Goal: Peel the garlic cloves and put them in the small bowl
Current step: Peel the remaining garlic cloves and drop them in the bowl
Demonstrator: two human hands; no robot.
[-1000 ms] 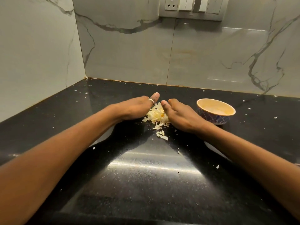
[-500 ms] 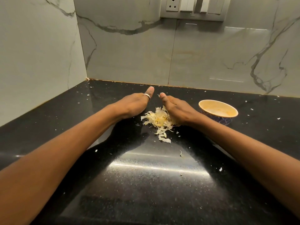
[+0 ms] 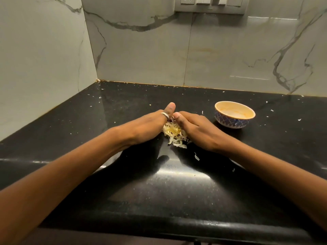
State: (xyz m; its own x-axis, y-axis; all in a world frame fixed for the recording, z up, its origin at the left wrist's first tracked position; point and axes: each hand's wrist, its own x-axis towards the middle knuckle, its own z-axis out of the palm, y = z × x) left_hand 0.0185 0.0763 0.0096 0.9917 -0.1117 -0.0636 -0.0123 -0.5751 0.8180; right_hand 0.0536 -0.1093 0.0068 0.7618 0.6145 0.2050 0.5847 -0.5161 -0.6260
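On the black polished stone countertop (image 3: 159, 191), a heap of pale papery garlic skins (image 3: 174, 134) lies near the middle. The left hand (image 3: 146, 128) rests on edge against the heap's left side, the right hand (image 3: 198, 131) against its right, thumbs nearly meeting behind it. The small round ceramic bowl with a blue lattice outside (image 3: 234, 114) stands to the right of the right hand, close but apart. Behind everything rises the grey veined marble wall (image 3: 212, 50), with a metal switch and socket panel (image 3: 210, 5) high on it.
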